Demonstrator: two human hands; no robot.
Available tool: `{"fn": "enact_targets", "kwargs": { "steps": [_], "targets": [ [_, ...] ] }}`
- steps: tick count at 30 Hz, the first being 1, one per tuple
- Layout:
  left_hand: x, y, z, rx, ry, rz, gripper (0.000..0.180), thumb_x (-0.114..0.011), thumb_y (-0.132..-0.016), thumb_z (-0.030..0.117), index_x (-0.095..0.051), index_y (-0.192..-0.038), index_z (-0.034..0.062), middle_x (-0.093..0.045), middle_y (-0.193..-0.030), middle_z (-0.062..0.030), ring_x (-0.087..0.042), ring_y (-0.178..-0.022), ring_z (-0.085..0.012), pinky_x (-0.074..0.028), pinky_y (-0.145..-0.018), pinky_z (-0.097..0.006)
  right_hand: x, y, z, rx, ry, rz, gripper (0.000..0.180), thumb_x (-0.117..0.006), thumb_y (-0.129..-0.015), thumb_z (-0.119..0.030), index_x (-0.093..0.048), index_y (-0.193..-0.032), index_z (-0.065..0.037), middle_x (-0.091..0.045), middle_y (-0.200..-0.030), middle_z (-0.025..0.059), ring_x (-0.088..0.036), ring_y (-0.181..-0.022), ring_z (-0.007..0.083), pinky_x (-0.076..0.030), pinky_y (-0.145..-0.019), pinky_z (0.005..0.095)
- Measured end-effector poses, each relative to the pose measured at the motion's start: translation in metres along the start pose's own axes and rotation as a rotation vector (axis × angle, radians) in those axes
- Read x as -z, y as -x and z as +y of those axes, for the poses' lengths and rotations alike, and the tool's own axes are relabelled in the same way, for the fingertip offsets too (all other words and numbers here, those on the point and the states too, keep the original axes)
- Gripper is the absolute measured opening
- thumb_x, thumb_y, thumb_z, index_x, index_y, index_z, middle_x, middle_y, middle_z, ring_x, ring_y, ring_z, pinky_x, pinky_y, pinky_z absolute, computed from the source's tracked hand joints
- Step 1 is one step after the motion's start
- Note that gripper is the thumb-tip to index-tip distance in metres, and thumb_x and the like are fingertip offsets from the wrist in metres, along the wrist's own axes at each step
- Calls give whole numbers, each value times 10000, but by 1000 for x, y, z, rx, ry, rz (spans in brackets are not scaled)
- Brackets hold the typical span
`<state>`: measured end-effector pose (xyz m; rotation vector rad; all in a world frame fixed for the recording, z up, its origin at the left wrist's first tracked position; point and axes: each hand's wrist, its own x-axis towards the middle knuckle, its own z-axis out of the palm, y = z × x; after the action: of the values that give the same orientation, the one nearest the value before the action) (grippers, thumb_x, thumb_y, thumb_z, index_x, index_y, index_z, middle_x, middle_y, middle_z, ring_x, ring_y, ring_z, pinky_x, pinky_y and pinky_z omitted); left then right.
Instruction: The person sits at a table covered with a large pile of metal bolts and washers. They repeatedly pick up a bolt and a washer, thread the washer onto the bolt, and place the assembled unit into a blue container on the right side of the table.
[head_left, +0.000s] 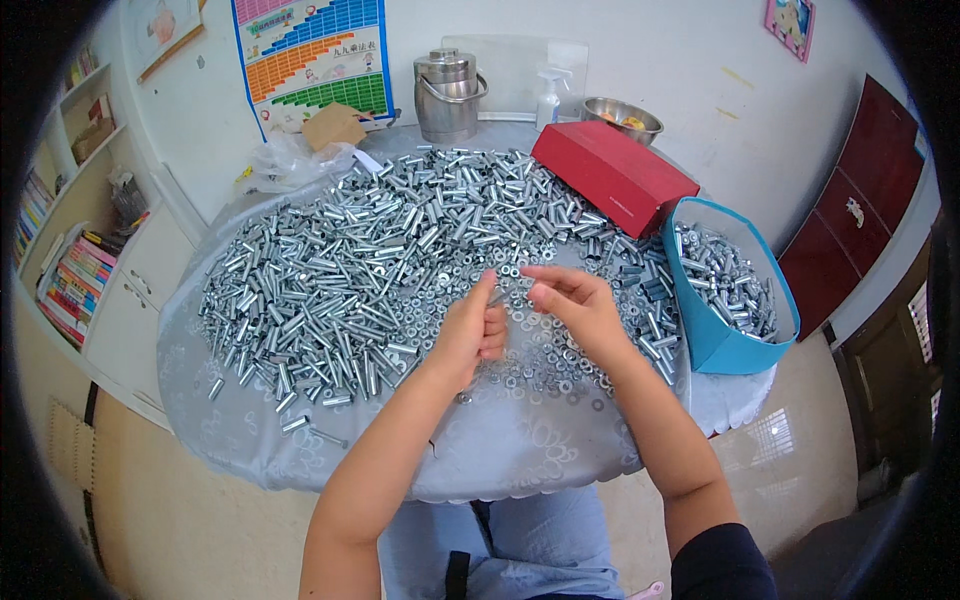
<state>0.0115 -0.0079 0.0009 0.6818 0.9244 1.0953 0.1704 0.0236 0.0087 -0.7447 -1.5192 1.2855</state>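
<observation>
My left hand is closed, thumb up and fingers curled, around a slim metal bolt whose end sticks out toward my right hand. Just beside it, my right hand has its thumb and forefinger bent together; whatever is between them is too small to make out. Both hands hover over loose washers and nuts spread on the grey tablecloth. Beyond and to the left lies a large heap of silver metal sleeves and bolts.
To the right stands a blue fabric bin full of assembled bolts. A red box rests behind it. Along the back are a steel pot, a spray bottle, a metal bowl and a plastic bag.
</observation>
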Motion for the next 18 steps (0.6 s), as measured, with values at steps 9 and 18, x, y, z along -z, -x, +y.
{"fn": "enact_targets", "kwargs": {
  "steps": [9, 18],
  "targets": [
    [8, -6, 2, -66, 33, 120, 497, -422, -896, 461, -236, -528, 182, -198, -480, 61, -203, -389, -67, -178, -375, -234, 26, -1, 27, 123, 973, -135, 239, -653, -722, -205, -664, -886, -31, -607, -770, 153, -583, -764, 324, -468, -689, 388],
    [6, -6, 0, -44, -16, 111, 500, -423, -896, 470, -233, -536, 180, -191, -494, 60, -199, -407, -71, -190, -394, -233, 23, 1, 28, 214, 1075, -163, 200, -671, -709, -200, -656, -819, -34, -602, -796, 140, -579, -805, 313, -466, -718, 386]
  ]
}}
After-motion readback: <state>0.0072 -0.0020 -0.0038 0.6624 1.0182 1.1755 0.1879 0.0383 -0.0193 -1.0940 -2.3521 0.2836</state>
